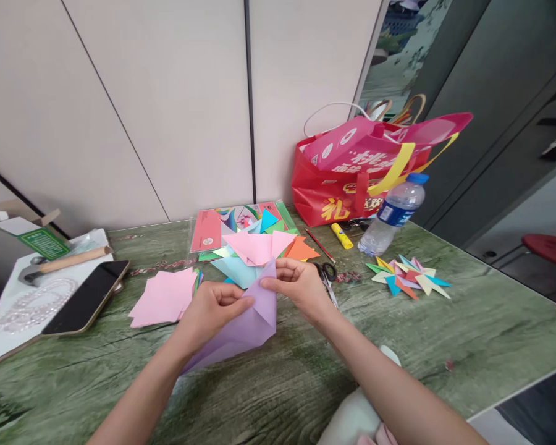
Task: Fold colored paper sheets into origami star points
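Note:
Between my hands a sheet of purple paper (241, 334) is held up above the table, with a fold along its upper edge. My left hand (215, 312) pinches that folded edge near its middle. Higher up, at the pointed corner, the thumb and fingers of my right hand (303, 284) are closed on the same sheet. Just behind it lie folded paper pieces, a pink one (259, 247) on top, a light blue one (236, 270) and an orange one (300, 249). A stack of pink paper squares (162, 298) is left of my left hand.
Scissors (328, 278), a pencil (319, 244) and a yellow glue stick (341, 236) lie behind my right hand. Further right are a water bottle (393, 213), a red bag (324, 191) and paper stars (408, 276). A phone (88, 296) and hammer (69, 262) are at left.

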A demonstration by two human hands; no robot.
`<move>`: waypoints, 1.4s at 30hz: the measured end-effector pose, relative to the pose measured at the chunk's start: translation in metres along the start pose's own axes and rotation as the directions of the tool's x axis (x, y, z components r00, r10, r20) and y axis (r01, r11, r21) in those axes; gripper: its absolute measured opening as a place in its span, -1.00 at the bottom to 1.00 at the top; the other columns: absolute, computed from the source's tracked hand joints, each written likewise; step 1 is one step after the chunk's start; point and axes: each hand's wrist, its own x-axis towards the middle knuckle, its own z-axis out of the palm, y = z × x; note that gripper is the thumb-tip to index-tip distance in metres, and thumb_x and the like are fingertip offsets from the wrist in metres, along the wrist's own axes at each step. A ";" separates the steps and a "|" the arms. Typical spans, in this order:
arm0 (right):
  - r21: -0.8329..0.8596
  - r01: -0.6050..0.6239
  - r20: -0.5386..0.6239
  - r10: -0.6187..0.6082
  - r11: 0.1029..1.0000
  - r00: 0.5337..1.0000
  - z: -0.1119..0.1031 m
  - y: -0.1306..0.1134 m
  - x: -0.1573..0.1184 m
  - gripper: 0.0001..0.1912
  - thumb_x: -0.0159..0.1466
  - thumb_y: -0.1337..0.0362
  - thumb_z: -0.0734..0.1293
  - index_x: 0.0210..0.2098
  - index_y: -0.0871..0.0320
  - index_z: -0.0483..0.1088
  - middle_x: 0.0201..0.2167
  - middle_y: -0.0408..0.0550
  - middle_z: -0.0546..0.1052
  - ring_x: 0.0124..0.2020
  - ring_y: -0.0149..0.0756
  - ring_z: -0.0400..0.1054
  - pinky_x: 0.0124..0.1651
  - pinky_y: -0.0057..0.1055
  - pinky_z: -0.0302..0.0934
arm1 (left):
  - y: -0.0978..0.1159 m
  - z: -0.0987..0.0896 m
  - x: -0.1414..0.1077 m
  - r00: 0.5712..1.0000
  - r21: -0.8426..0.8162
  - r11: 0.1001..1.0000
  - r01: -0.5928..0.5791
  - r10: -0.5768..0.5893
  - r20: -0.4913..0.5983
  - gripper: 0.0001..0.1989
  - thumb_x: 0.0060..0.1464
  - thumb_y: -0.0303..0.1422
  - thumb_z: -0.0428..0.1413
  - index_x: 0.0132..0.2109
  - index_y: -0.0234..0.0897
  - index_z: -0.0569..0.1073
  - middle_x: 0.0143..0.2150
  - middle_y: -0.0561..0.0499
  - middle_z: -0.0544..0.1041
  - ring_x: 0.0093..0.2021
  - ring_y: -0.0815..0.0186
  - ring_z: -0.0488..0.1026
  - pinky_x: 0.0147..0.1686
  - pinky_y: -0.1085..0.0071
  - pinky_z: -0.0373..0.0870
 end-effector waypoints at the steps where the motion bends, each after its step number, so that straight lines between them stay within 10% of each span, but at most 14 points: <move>1: -0.002 -0.001 -0.003 0.001 1.000 1.000 0.000 0.000 0.000 -0.66 -0.21 0.27 0.52 -0.41 0.19 0.47 -0.50 -0.12 0.57 -0.51 -0.37 0.41 -0.40 -0.44 0.29 | 0.000 0.000 0.000 1.000 0.009 1.000 -0.002 0.002 0.002 -0.70 -0.15 -0.16 0.19 -0.52 -0.36 0.48 -0.61 0.06 0.41 -0.59 0.43 0.23 -0.64 0.56 0.07; 42: 0.099 -0.013 -0.056 0.019 0.995 0.998 0.001 -0.005 -0.001 -0.78 -0.15 0.19 0.50 -0.57 0.18 0.46 -0.60 -0.19 0.45 -0.58 -0.48 0.24 -0.49 -0.52 0.19 | 0.010 0.002 -0.005 0.999 0.065 0.997 -0.051 0.051 -0.003 -0.73 -0.12 -0.18 0.15 -0.52 -0.33 0.49 -0.60 0.04 0.46 -0.61 0.41 0.26 -0.67 0.56 0.08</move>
